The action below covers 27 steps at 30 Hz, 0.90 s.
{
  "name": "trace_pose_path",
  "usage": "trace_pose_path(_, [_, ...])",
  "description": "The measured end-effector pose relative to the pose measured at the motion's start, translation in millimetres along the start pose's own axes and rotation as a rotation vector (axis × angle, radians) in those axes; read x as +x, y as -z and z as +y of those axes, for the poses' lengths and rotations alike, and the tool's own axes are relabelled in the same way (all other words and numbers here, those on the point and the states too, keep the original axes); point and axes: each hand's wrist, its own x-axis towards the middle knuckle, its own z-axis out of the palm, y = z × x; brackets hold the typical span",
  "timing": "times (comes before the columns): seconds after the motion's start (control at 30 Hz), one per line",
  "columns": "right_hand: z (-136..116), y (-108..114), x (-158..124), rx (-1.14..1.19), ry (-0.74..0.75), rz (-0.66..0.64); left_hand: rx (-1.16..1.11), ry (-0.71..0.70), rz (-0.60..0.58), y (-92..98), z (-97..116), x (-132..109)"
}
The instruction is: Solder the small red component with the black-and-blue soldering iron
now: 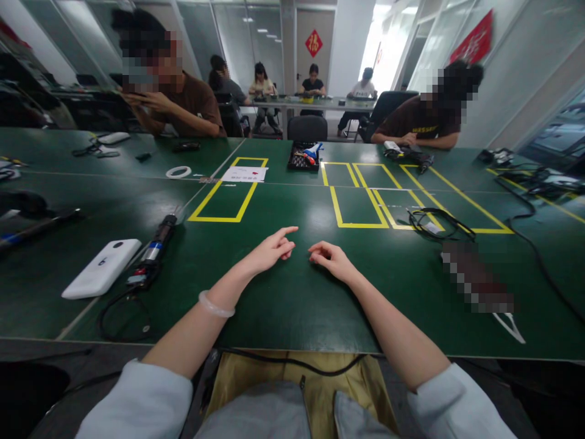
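My left hand is over the middle of the green table, its index finger stretched out to the right and the other fingers partly bent. Nothing is in it. A pale translucent bangle circles my left wrist. Just to the right, a small gap away, is my right hand, its fingers curled inward toward the thumb with nothing visible in them. The two hands do not touch. Ahead of them, yellow tape rectangles mark the tabletop.
Left lie a white power bank, a black and silver device with a cable, and a tape roll. A paper sheet and a black tray are ahead. Right are a coiled cable and a dark blurred object. People sit across.
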Motion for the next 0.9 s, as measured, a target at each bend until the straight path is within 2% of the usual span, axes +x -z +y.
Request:
trace_pose_path(0.1, [1,-2,1,0.121,0.002,-0.047,-0.137,0.028,-0.146,-21.3,-13,15])
trace_pose_path(0.2, [3,-4,1,0.172,0.006,-0.111,-0.192,0.034,-0.175,-33.5,-27,20])
trace_pose_path(0.43, [4,-7,1,0.22,0.011,-0.116,-0.25,0.07,-0.034,-42.2,-35,21])
trace_pose_path(0.63, [5,-4,1,0.118,0.068,0.008,-0.377,0.142,-0.005,-44.7,-38,23])
trace_pose_path(0.77, [6,-3,0,0.013,0.093,0.018,-0.357,0.109,-0.001,-45.5,-42,22])
trace_pose_path(0.9, [7,-3,1,0.029,0.054,0.042,-0.24,0.024,0.04,-44.4,-44,20])
